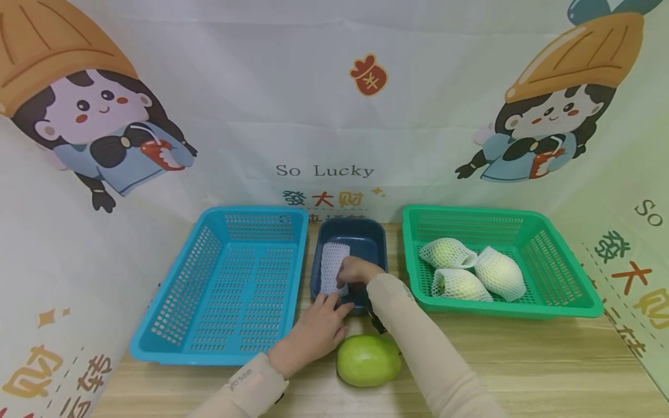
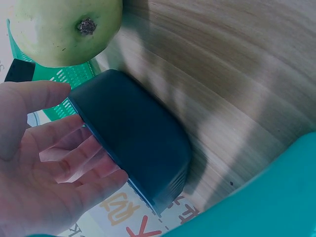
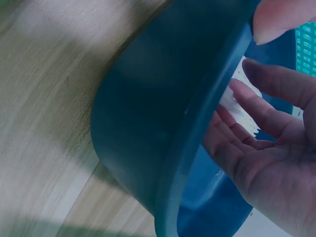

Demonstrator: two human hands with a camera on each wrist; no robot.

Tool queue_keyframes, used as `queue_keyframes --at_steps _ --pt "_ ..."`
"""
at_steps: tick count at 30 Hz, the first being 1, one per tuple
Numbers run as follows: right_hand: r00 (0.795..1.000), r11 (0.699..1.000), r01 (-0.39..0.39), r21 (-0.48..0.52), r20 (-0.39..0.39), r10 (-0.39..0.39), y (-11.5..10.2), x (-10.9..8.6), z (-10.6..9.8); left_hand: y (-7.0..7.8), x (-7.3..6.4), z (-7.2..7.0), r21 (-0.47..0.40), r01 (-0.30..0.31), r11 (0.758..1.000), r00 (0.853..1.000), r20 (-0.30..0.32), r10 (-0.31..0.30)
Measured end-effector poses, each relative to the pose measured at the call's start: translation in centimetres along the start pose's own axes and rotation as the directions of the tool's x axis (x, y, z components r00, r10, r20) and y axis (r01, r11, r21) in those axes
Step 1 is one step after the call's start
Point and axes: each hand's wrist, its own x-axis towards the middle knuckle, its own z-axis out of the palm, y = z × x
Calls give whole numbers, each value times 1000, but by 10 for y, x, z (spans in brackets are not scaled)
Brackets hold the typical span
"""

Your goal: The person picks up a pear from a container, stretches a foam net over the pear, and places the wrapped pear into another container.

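In the head view a white foam net sleeve (image 1: 333,264) lies in a small navy-blue basin (image 1: 381,232). My right hand (image 1: 358,271) reaches into the basin at the sleeve's right edge. The right wrist view shows the right fingers (image 3: 261,111) loosely bent before the sleeve (image 3: 242,98), the thumb apart from them. My left hand (image 1: 319,325) lies at the basin's front rim, its fingers (image 2: 101,187) extended to the edge; whether they touch the sleeve is hidden. A green, smooth-skinned fruit (image 1: 367,361) rests on the table just in front of the basin.
A blue perforated basket (image 1: 261,273) with nothing in it stands left of the basin. On the right, a green basket (image 1: 569,290) holds 3 net-wrapped fruits (image 1: 499,274). A printed cloth (image 1: 313,87) hangs behind the wooden table (image 1: 549,366).
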Motion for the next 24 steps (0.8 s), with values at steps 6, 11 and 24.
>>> queue_keyframes --at_steps 6,11,24 --pt "996 999 24 -37 -86 -27 1 -1 -4 0 1 2 4 -2 1000 1000 2 2" --pt "992 999 32 -31 -120 -36 1 -7 -12 0 1 1 -5 -10 1000 1000 -6 10" --pt "966 983 182 -20 -184 -183 18 -38 -30 0 1 -2 -38 3 999 1000 8 -3"
